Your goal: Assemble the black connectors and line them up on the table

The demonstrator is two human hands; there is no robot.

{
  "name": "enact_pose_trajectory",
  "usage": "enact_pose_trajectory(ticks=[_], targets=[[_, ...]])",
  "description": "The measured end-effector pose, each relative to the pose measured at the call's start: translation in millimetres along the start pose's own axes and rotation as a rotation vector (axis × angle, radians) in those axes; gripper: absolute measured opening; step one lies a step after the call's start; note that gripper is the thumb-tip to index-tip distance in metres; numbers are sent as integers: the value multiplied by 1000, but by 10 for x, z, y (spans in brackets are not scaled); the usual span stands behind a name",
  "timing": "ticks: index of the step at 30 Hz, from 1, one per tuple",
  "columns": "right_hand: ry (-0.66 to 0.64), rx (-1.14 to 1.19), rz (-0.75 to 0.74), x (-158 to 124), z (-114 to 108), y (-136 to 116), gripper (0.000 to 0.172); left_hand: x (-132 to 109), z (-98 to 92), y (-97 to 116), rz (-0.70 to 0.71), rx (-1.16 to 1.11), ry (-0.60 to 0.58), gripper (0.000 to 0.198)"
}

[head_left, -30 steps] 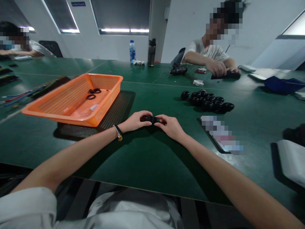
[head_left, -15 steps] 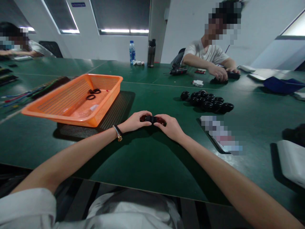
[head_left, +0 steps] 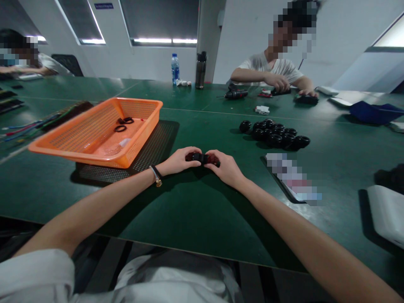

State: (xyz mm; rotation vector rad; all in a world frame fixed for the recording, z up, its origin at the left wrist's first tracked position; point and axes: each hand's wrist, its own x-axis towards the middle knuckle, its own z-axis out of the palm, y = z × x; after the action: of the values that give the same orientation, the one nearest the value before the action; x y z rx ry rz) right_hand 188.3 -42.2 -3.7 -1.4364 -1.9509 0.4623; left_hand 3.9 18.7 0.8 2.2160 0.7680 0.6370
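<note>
Between my hands, just above the green table (head_left: 202, 210), is a small black part (head_left: 201, 158), too small and dark to name its kind. Thumb and fingers of my left hand (head_left: 181, 161), with a bracelet at the wrist, pinch its left end. At its right end, my right hand (head_left: 226, 167) grips it the same way. Both hands are closed, and the fingers partly cover the part. Right of my hands sits a cluster of black rounded parts with holes (head_left: 274, 134). To the left is an orange perforated basket (head_left: 139, 147) holding a few black rings (head_left: 120, 128).
A phone (head_left: 288, 176) lies right of my right hand; a white object (head_left: 386, 214) is at the right edge. Farther back are a power drill (head_left: 236, 94), a water bottle (head_left: 175, 69), a dark flask (head_left: 200, 71) and a co-worker (head_left: 268, 71). Wires (head_left: 38, 122) lie left of the basket.
My hands stay almost in place, still around the black part. Across the table, the co-worker leans left and one of their hands has moved left with a dark object.
</note>
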Motion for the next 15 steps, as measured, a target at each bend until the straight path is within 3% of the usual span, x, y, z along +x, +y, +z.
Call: enact_pose_trajectory(ticks=[15], targets=[[10,-19,2,12,21,24,21,0,-1,18,2,14,-1,34]])
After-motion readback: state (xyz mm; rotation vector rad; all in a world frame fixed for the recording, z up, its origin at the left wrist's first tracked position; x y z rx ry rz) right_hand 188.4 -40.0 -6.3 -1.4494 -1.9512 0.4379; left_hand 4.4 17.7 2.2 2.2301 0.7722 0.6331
